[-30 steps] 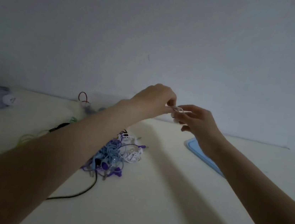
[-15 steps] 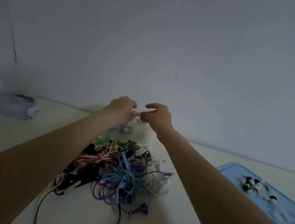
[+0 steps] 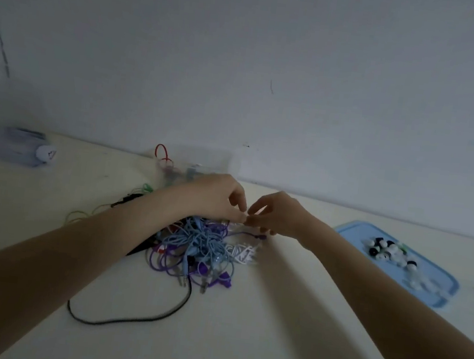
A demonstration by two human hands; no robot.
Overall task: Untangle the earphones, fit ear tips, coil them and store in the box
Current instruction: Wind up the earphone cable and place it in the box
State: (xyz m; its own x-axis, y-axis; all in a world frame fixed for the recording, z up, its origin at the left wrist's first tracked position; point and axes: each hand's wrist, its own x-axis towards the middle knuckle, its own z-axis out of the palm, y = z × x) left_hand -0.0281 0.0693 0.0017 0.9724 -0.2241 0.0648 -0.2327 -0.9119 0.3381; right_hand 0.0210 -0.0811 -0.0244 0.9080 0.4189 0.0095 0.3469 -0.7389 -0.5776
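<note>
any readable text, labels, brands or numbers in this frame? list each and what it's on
None can be read.
White object at far left on the table: a dark, roughly triangular mark, too blurred to tell whether it is a letter or a logo.
Tangled earphones, blue lid, ear tips: no print visible.

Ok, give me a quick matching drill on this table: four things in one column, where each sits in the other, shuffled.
Things:
1 light blue plastic lid
2 loose black cable loop
3 red wire loop
4 tangled pile of blue, purple and white earphones

Places:
A nearest the camera
B far right
C centre, just below both hands
D back, by the wall

Pairs: 1-B, 2-A, 3-D, 4-C
</note>
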